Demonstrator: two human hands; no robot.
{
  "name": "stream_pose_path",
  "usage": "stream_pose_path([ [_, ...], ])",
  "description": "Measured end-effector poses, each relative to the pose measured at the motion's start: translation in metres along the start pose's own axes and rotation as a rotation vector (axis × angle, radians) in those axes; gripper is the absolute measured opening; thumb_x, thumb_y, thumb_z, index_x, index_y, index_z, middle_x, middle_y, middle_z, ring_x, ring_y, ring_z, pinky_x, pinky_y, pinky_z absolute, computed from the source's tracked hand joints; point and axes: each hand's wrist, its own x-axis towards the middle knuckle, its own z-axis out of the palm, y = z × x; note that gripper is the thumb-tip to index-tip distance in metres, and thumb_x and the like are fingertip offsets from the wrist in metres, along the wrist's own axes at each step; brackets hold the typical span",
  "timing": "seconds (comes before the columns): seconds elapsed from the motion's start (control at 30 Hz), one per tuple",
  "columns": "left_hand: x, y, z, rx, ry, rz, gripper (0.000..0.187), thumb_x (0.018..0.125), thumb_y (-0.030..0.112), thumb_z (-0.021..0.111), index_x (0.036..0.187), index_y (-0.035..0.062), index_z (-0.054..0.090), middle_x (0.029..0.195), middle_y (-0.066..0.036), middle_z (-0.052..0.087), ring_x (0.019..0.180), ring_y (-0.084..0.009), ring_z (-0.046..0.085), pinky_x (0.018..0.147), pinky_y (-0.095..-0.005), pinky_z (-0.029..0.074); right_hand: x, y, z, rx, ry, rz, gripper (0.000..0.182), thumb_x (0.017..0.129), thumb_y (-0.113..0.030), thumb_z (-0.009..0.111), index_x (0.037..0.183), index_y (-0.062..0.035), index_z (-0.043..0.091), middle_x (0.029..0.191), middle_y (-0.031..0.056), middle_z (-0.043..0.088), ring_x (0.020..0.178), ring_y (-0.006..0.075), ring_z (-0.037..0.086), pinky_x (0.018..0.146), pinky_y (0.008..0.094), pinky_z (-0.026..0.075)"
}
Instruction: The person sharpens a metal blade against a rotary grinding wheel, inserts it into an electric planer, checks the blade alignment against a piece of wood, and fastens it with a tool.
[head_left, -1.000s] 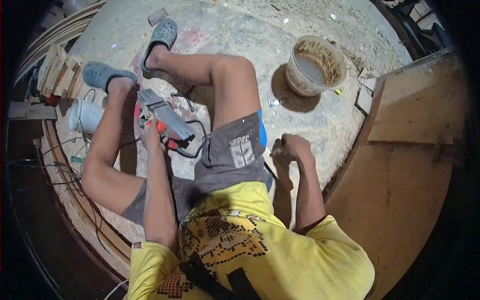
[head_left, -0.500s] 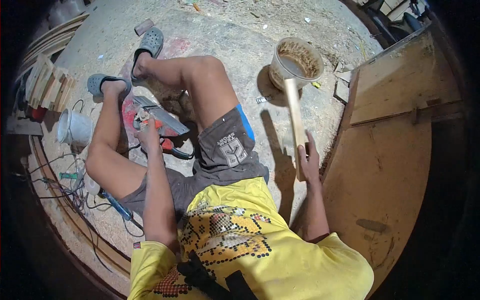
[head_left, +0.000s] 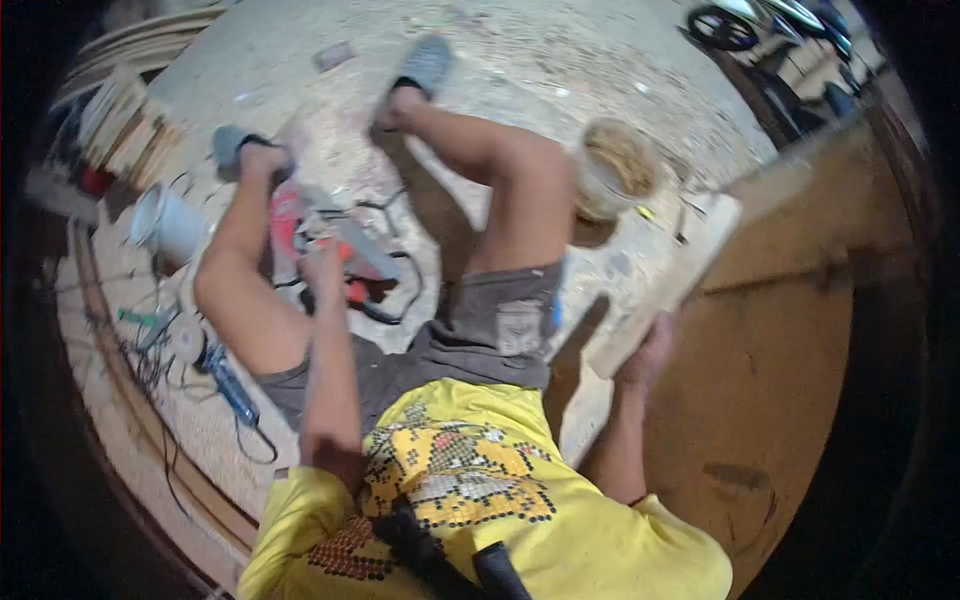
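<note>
My left hand [head_left: 322,265] is closed around a red-and-black power tool with a long flat metal sole [head_left: 370,258], which looks like an electric planer. It rests on the floor between my legs; my fingers are partly hidden and blurred. At the right, my right hand [head_left: 648,352] grips the lower end of a pale wooden board [head_left: 668,285]. The board is tilted, its broad face showing and its far end pointing up to the right. A black cord [head_left: 418,285] loops beside the planer.
A dusty bucket [head_left: 603,190] stands beyond my right knee. Along the right runs a brown wooden panel [head_left: 760,370]. At left are a white bucket [head_left: 170,225], a blue angle grinder [head_left: 230,385], tangled cords and stacked wood pieces [head_left: 125,125]. A motorcycle wheel [head_left: 722,28] shows at the far right.
The board has swung to the right and turned from its narrow edge to its broad face. My right leg has shifted right, nearer the dusty bucket. My left hand stays on the planer.
</note>
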Motion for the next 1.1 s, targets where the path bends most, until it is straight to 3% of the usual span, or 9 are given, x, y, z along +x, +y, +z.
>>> stream_pose_path([
  [0.03, -0.031, 0.014, 0.004, -0.181, 0.075, 0.239, 0.040, 0.079, 0.024, 0.081, 0.107, -0.0024, 0.070, 0.099, -0.016, 0.071, 0.075, -0.0225, 0.066, 0.072, -0.0404, 0.055, -0.013, -0.056, 0.030, 0.066, -0.273, 0.019, 0.066, 0.105, -0.031, 0.046, 0.159, 0.0000, 0.025, 0.131, 0.0221, 0.057, 0.113, 0.0306, 0.063, 0.098, 0.0433, 0.055],
  [0.07, -0.018, -0.010, 0.009, -0.172, 0.032, 0.036, 0.039, 0.081, 0.023, 0.080, 0.112, 0.0016, 0.068, 0.097, -0.013, 0.069, 0.074, -0.0234, 0.068, 0.067, -0.0421, 0.056, -0.012, -0.072, 0.051, 0.134, -0.306, -0.050, 0.067, 0.103, -0.035, 0.048, 0.160, -0.0072, 0.025, 0.119, 0.0167, 0.060, 0.096, 0.0245, 0.065, 0.079, 0.0406, 0.060],
  [0.17, -0.093, 0.057, 0.000, -0.287, -0.099, -0.184, 0.059, 0.081, 0.030, 0.082, 0.123, -0.0042, 0.059, 0.110, -0.020, 0.069, 0.096, -0.0326, 0.072, 0.079, -0.0492, 0.060, -0.011, -0.105, 0.115, 0.225, -0.318, -0.039, 0.065, 0.106, -0.039, 0.046, 0.161, -0.0124, 0.025, 0.117, 0.0151, 0.062, 0.094, 0.0232, 0.067, 0.075, 0.0362, 0.062],
  [0.23, -0.106, 0.047, 0.012, 0.194, 0.104, 0.034, 0.071, 0.080, 0.035, 0.083, 0.126, -0.0106, 0.052, 0.114, -0.028, 0.069, 0.107, -0.0399, 0.070, 0.092, -0.0486, 0.055, -0.006, -0.108, 0.160, 0.117, -0.338, -0.051, 0.067, 0.108, -0.042, 0.044, 0.163, -0.0122, 0.022, 0.119, 0.0162, 0.062, 0.094, 0.0244, 0.067, 0.073, 0.0381, 0.063],
  [0.3, -0.119, 0.060, 0.010, 0.199, 0.105, 0.007, 0.075, 0.079, 0.042, 0.083, 0.122, -0.0106, 0.051, 0.111, -0.032, 0.067, 0.107, -0.0451, 0.067, 0.093, -0.0508, 0.053, -0.006, -0.100, 0.211, 0.129, -0.455, 0.007, 0.067, 0.102, -0.024, 0.055, 0.161, -0.0098, 0.027, 0.111, 0.0162, 0.061, 0.089, 0.0238, 0.068, 0.072, 0.0403, 0.063],
  [0.5, -0.121, 0.073, 0.001, 0.278, 0.085, -0.037, 0.077, 0.080, 0.051, 0.081, 0.113, -0.0093, 0.046, 0.102, -0.035, 0.065, 0.101, -0.0501, 0.066, 0.089, -0.0534, 0.052, -0.015, 0.019, 0.317, -0.203, -1.016, 0.497, 0.063, 0.096, -0.019, 0.068, 0.149, 0.0057, 0.046, 0.130, 0.0170, 0.061, 0.106, 0.0181, 0.063, 0.093, 0.0308, 0.052],
  [0.67, -0.124, 0.069, 0.004, 0.172, 0.093, -0.028, 0.078, 0.081, 0.049, 0.082, 0.119, -0.0086, 0.045, 0.109, -0.033, 0.062, 0.104, -0.0467, 0.064, 0.090, -0.0514, 0.050, -0.063, 0.056, 0.358, -0.406, -1.142, 0.287, 0.074, 0.096, -0.011, 0.072, 0.158, 0.0037, 0.035, 0.147, 0.0217, 0.055, 0.130, 0.0253, 0.057, 0.111, 0.0359, 0.043],
  [0.87, -0.125, 0.067, 0.000, 0.060, 0.035, 0.011, 0.104, 0.082, 0.038, 0.085, 0.151, -0.0096, 0.023, 0.142, -0.033, 0.045, 0.132, -0.0438, 0.050, 0.110, -0.0494, 0.042, -0.081, 0.075, 0.369, -0.899, -1.280, -0.149, 0.063, 0.108, -0.020, 0.050, 0.162, 0.0001, 0.026, 0.135, 0.0352, 0.056, 0.124, 0.0455, 0.060, 0.103, 0.0455, 0.047],
  [1.1, -0.079, 0.062, -0.023, 0.156, -0.005, 0.234, 0.093, 0.091, 0.046, 0.076, 0.154, -0.0056, 0.030, 0.141, -0.034, 0.049, 0.131, -0.0458, 0.053, 0.110, -0.0508, 0.042, -0.082, 0.088, 0.366, -0.737, -1.315, -0.133, 0.061, 0.110, -0.017, 0.043, 0.163, 0.0022, 0.020, 0.160, 0.0321, 0.036, 0.149, 0.0409, 0.040, 0.119, 0.0421, 0.035],
])
